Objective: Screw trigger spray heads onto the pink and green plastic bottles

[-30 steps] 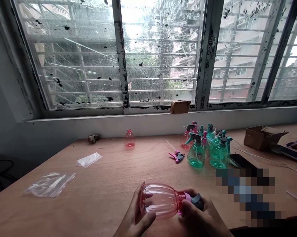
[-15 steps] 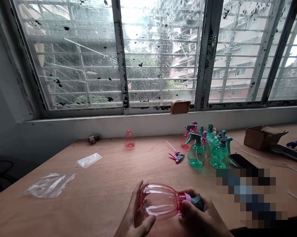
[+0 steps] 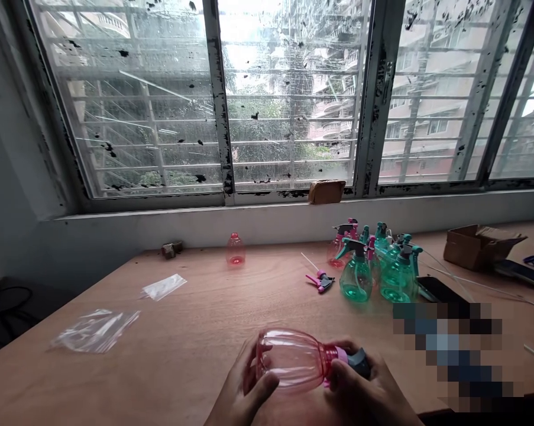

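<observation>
A clear pink spray bottle (image 3: pixel 293 360) lies on its side just above the near edge of the wooden table (image 3: pixel 196 319). My left hand (image 3: pixel 242 390) wraps round the bottle's round base. My right hand (image 3: pixel 364 393) grips its neck end, where a pink collar and dark grey spray head (image 3: pixel 359 361) sit. Both hands are closed on the same bottle.
A cluster of teal and pink spray bottles (image 3: pixel 377 266) stands at the right. A loose pink spray head (image 3: pixel 320 280) lies before them. A headless pink bottle (image 3: pixel 235 249) stands near the wall. Two plastic bags (image 3: pixel 96 329) lie left. A cardboard box (image 3: pixel 477 244) sits far right.
The bottle and both hands have barely moved; my left fingers shifted slightly on the base. The view has drifted a little.
</observation>
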